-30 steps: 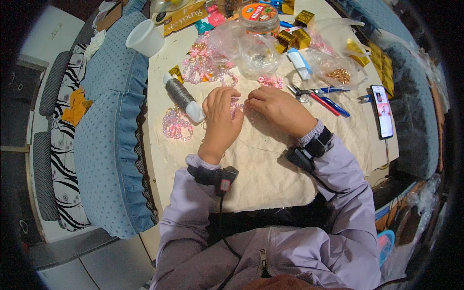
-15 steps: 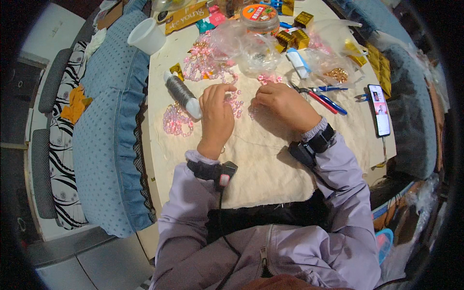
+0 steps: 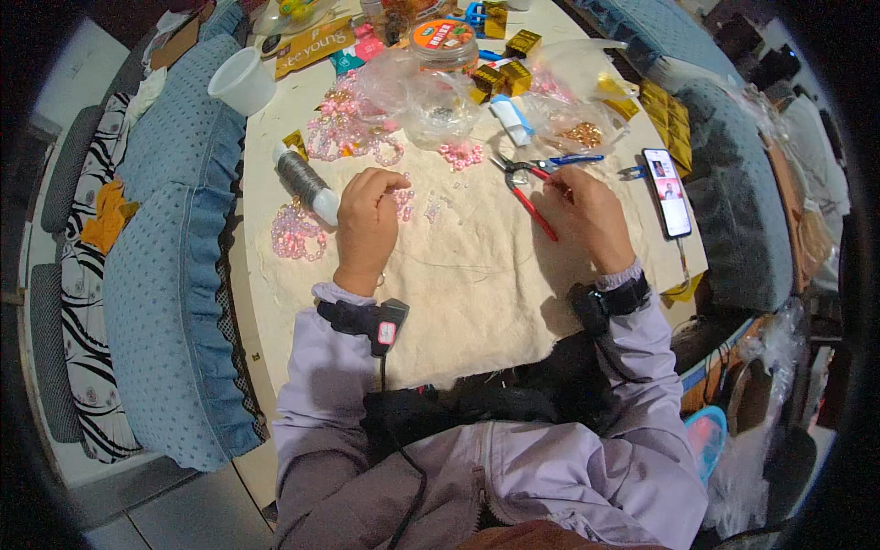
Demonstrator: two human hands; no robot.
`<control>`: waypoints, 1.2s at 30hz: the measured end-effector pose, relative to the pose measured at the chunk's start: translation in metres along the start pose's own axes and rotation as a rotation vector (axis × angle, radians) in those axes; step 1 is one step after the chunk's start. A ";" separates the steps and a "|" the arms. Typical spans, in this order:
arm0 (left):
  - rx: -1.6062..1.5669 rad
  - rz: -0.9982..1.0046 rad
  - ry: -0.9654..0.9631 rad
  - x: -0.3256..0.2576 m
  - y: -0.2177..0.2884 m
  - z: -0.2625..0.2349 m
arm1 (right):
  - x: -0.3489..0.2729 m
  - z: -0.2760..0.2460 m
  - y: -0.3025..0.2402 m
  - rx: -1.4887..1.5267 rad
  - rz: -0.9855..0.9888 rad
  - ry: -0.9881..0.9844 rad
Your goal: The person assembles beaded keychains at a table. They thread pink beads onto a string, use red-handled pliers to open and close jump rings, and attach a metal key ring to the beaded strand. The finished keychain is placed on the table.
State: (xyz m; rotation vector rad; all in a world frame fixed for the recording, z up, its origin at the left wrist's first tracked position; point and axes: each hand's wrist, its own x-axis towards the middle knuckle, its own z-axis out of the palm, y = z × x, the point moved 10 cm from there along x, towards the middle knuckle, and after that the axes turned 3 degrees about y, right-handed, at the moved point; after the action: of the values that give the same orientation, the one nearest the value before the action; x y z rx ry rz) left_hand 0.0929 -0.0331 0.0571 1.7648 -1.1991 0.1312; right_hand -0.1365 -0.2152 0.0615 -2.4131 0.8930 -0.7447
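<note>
My right hand [image 3: 591, 215] is closed at the handles of red-handled pliers [image 3: 532, 211], whose jaws point toward the far left. Curled and closed, my left hand [image 3: 368, 220] rests on the cloth beside small pink beads [image 3: 403, 203]; what its fingers hold, if anything, is hidden. A few pale clear beads [image 3: 433, 213] lie between the hands. Across the cloth runs a thin wire or thread [image 3: 467, 268]. Left of my left hand are a spool of grey wire [image 3: 307, 186] and strung pink-lilac beads [image 3: 298, 234].
A cream cloth [image 3: 458, 321] covers the near table. Farther back lie pink beadwork [image 3: 353, 124], clear plastic bags [image 3: 431, 105], a round orange-lidded jar [image 3: 445, 46] and gold boxes [image 3: 500, 78]. At right is a phone [image 3: 667, 192]; a white tub [image 3: 243, 81] stands at far left.
My right hand has moved right from the beads to the red-handled pliers, which have swung round. My left hand stays by the beads. The whole view has shifted slightly.
</note>
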 end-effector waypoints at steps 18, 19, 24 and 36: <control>-0.041 0.104 0.105 -0.004 0.012 -0.015 | -0.006 0.043 -0.047 -0.094 -0.210 0.101; -0.035 0.111 0.105 -0.005 0.013 -0.014 | -0.007 0.041 -0.046 -0.072 -0.227 0.138; -0.041 0.139 0.128 -0.004 0.014 -0.016 | -0.006 0.047 -0.039 -0.052 -0.266 0.170; -0.174 -0.026 -0.015 0.005 0.008 -0.021 | 0.007 0.052 -0.016 0.534 -0.011 0.078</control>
State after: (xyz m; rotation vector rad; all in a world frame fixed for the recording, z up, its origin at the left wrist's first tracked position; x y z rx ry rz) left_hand 0.0976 -0.0209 0.0757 1.6304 -1.1626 -0.0020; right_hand -0.0925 -0.1974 0.0342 -1.9286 0.6105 -0.9481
